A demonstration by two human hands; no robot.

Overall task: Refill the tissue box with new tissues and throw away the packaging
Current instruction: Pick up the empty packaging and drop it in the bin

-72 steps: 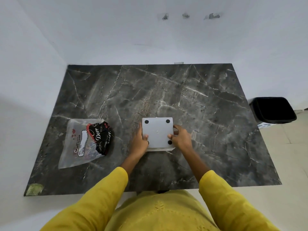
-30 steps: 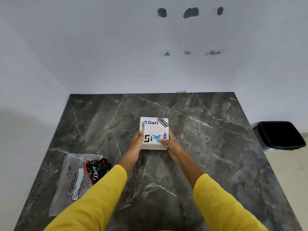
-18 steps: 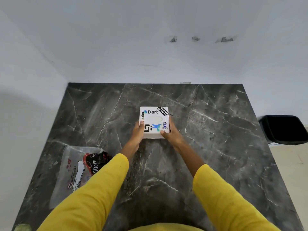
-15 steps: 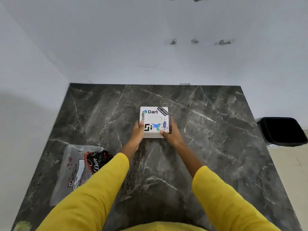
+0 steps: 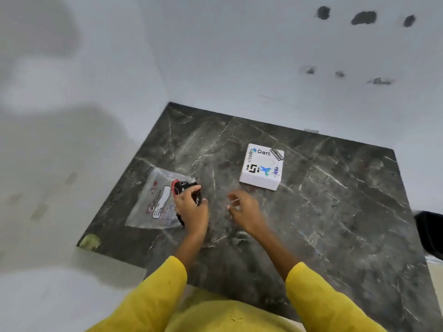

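Note:
The white square tissue box (image 5: pixel 262 166), covered in stickers, stands alone on the dark marble table (image 5: pixel 323 212), sticker side up. To its left lies the clear plastic tissue packaging (image 5: pixel 153 204) with a black wrapper (image 5: pixel 185 188) on its right part. My left hand (image 5: pixel 191 209) rests on the black wrapper, fingers curled onto it. My right hand (image 5: pixel 244 209) hovers over the table between the packaging and the box, fingers apart and holding nothing.
A black bin (image 5: pixel 430 233) shows at the right edge, beside the table. White walls close in the table at the back and left. A greenish scrap (image 5: pixel 90 242) sits on the table's near left corner.
Both hands have let go of the tissue box and moved left and toward me. My left hand has landed on the packaging. The view has swung to the left.

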